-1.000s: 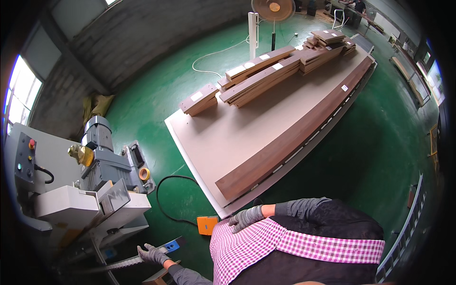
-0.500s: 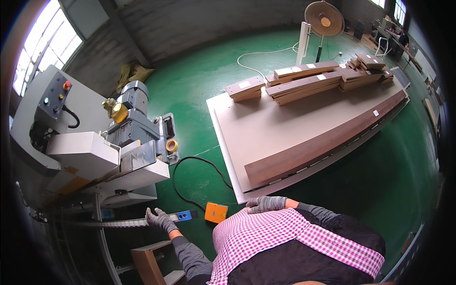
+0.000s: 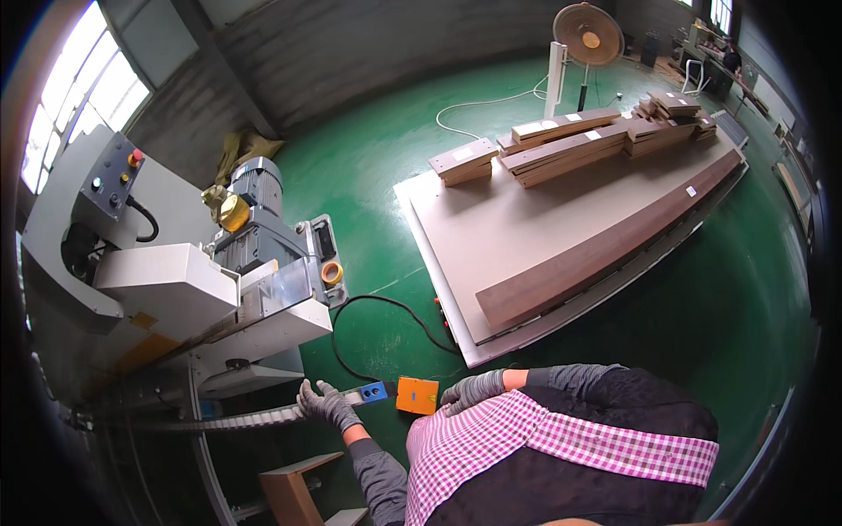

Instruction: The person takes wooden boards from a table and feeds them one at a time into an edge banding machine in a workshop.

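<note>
In a grey knitted glove, my left hand (image 3: 326,406) is over the pale segmented strip (image 3: 254,421) that runs out from the machine. Its fingers are apart, and nothing shows in them. The blue end piece (image 3: 374,392) of the strip lies just to its right. My right hand (image 3: 474,390), gloved alike, lies against the front of the pink checked apron (image 3: 491,438), its fingers stretched and no object visible in it. Between the two hands, lower down, is an orange box-like pedal (image 3: 417,396) with a black cable.
A grey-white machine (image 3: 167,280) with a motor (image 3: 259,184) stands left. Ahead right, a stack of large panels (image 3: 526,254) bears several brown boards (image 3: 570,153) and one long board (image 3: 605,241). A round fan (image 3: 588,35) stands behind. A wooden frame (image 3: 294,495) is low left.
The whole view has shifted, so the machine and panels sit further right. My right hand has slid left and down along the apron. My left hand stays over the strip.
</note>
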Motion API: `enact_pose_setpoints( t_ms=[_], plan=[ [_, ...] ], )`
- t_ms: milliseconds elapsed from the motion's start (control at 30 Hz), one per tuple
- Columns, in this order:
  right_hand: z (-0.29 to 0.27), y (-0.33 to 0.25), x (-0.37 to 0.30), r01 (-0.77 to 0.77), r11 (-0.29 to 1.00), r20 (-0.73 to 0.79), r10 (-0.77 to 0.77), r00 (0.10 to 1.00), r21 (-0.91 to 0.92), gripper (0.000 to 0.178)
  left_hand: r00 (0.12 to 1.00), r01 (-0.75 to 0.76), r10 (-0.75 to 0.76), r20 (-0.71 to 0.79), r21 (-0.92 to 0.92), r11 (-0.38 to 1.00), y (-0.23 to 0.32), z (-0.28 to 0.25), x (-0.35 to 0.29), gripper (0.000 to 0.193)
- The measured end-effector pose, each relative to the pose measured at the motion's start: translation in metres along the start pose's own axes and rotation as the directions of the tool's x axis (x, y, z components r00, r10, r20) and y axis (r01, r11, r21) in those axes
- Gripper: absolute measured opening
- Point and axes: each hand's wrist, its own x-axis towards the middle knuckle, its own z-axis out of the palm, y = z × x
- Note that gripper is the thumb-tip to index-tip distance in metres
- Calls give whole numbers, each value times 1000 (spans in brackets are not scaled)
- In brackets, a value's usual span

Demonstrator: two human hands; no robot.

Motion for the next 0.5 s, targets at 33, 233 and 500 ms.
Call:
enact_pose_setpoints(
  t_ms=[33, 233, 500],
  plan=[
    [3, 3, 5, 10, 1000, 10, -10, 1000, 0, 62, 1000, -5, 5, 8, 18, 1000, 0, -1, 1, 29],
    [14, 4, 2, -19, 999, -42, 20, 999, 40, 63, 993, -110, 109, -54, -18, 994, -1, 1, -1, 26],
    [18, 10, -11, -55, 995, -126, 65, 990, 84, 64, 976, -205, 192, -101, -131, 970, -2, 8, -6, 22]
  ],
)
